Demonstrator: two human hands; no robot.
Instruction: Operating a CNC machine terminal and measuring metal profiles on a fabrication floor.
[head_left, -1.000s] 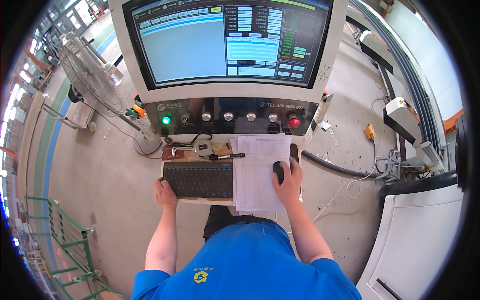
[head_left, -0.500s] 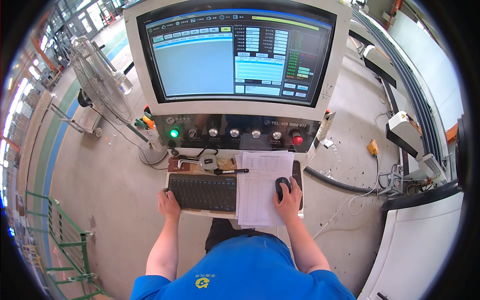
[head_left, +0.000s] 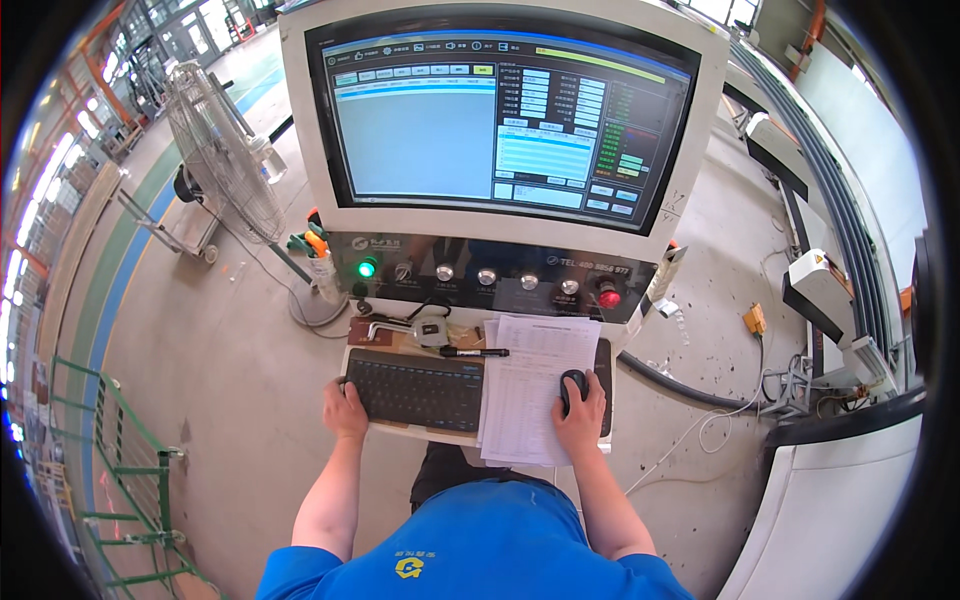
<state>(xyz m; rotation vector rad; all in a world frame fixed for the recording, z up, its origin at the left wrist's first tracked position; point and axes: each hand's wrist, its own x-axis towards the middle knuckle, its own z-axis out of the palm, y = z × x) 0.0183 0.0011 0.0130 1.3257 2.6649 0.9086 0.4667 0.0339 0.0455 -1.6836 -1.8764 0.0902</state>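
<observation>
My right hand (head_left: 582, 418) rests over a black computer mouse (head_left: 574, 388), fingers bent around it. The mouse sits on the right side of a stack of printed sheets (head_left: 522, 400). At the left end of the keyboard shelf (head_left: 425, 434), my left hand (head_left: 345, 410) is curled round the edge, beside a black keyboard (head_left: 415, 390); its fingertips are partly hidden. Behind the keyboard lie a black marker (head_left: 475, 352), a tape measure (head_left: 431, 331) and an L-shaped hex key (head_left: 388, 327).
Above the shelf stands a lit monitor (head_left: 415, 145) over a panel with knobs, a green lamp (head_left: 367, 267) and a red button (head_left: 609, 297). A floor fan (head_left: 220, 150) is left, green metal racking (head_left: 130, 470) lower left. Cables (head_left: 690, 385) and machinery (head_left: 815, 285) lie right.
The whole view has shifted, so the console and shelf appear slightly farther right and lower. Both hands keep their places, the right on the mouse and the left at the shelf edge.
</observation>
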